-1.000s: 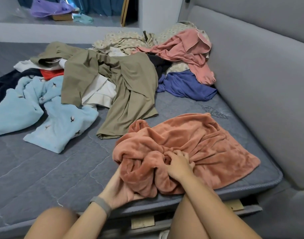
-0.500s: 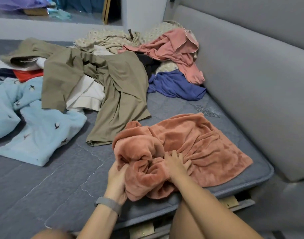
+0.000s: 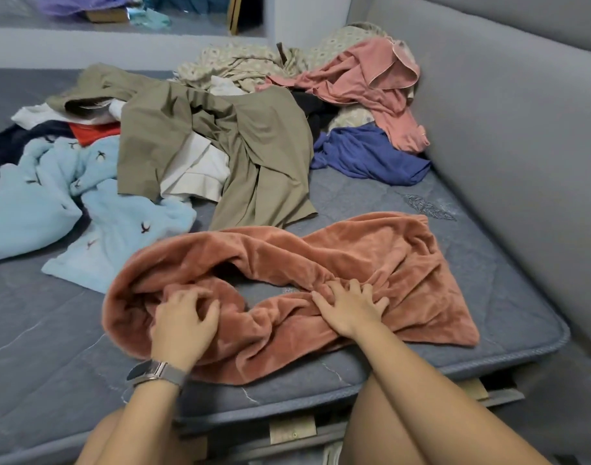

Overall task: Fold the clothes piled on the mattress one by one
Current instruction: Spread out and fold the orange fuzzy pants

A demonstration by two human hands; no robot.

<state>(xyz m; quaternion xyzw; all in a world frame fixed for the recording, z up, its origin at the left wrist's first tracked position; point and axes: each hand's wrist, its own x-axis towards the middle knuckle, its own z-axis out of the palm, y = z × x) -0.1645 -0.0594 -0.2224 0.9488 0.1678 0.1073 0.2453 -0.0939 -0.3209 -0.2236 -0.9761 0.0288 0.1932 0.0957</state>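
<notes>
Right now both of your hands are on the rust-coloured fleece garment [image 3: 371, 256], which lies crumpled along the near edge of the grey mattress [image 3: 52, 347]. Your left hand [image 3: 183, 322] sits on the garment's left end with its fingers curled into a bunched fold, holding the fleece; a watch [image 3: 153, 372] is on that wrist. Your right hand [image 3: 349, 305] lies on the middle of the garment with fingers spread and their tips dug into the gathered cloth, pressing it down to the mattress. Between your hands the fleece loops open, and a patch of mattress shows through the gap.

Beyond the fleece garment, touching its far edge, an olive-green garment [image 3: 253, 156] drapes over a white piece [image 3: 195, 169]. Left of the fleece garment, just beside it, a pale blue fleece garment [image 3: 86, 209] with small dark marks lies spread out. Farther back from the fleece garment, a dark blue garment [image 3: 368, 152] lies against the grey padded panel [image 3: 505, 129] that runs along the mattress's right side, with a pink garment [image 3: 364, 78] heaped above it and a patterned beige cloth [image 3: 233, 62] behind. A red piece [image 3: 92, 132] and a navy piece [image 3: 15, 142] show at the pile's left side. Your bare knees frame the bottom of the view, close to the mattress edge.
</notes>
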